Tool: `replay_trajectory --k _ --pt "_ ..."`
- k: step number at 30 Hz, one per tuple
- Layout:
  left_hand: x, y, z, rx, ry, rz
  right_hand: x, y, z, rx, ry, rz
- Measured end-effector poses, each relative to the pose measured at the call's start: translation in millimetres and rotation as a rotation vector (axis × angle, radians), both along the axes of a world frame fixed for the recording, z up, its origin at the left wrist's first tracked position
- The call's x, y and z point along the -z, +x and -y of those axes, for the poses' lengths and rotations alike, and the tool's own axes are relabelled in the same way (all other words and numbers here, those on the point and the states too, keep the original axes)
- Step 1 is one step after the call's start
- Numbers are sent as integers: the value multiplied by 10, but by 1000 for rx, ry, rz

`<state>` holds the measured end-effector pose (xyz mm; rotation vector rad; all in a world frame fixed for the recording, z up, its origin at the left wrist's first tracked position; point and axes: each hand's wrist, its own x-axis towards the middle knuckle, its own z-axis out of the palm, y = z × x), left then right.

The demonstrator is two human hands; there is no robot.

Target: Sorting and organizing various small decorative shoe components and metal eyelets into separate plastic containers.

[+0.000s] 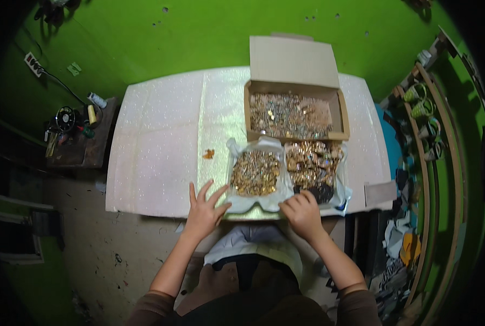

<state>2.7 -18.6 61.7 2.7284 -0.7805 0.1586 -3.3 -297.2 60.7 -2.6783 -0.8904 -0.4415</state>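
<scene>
Closest to the seated person, the left hand lies flat with fingers spread wide on the table edge, touching nothing but the glittery white table cover, as if bracing; it sits just beside the crinkled white plastic liner that holds a pile of small gold-coloured metal pieces. The right hand is curled, fingers bent down at the near edge of the second pile of gold and dark pieces; whether it pinches a piece I cannot tell, since the fingertips are tucked out of sight. The two heaps sit side by side within easy reach, probably kept apart by kind. One stray orange-gold bit lies alone on the cover to the left. Beyond them stands an open cardboard box, flap up, full of silvery and gold bits too small to make out. Far left, a cluttered side table; at right, curved wooden racks, bent and dim near the rim
</scene>
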Motion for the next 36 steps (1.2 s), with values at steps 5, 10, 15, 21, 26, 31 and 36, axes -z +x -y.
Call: replay_trajectory --k 5,10,15,21,26,31,36 --pt "109 -17 -94 109 74 76 12 -111 -56 91 -29 -33" --pt "340 -100 -169 97 125 166 256 -285 -53 156 -75 -7" --pt "171 -167 -158 80 -5 21 202 -425 -91 156 32 -158" --pt "176 138 51 64 -22 63 102 29 -171 15 -104 -136" --pt "511 225 100 122 172 130 388 302 -224 -55 -253 37" --pt "673 324 101 7 124 322 383 537 -286 -34 -291 2" --pt "722 289 43 -52 146 352 441 384 -376 57 -219 11"
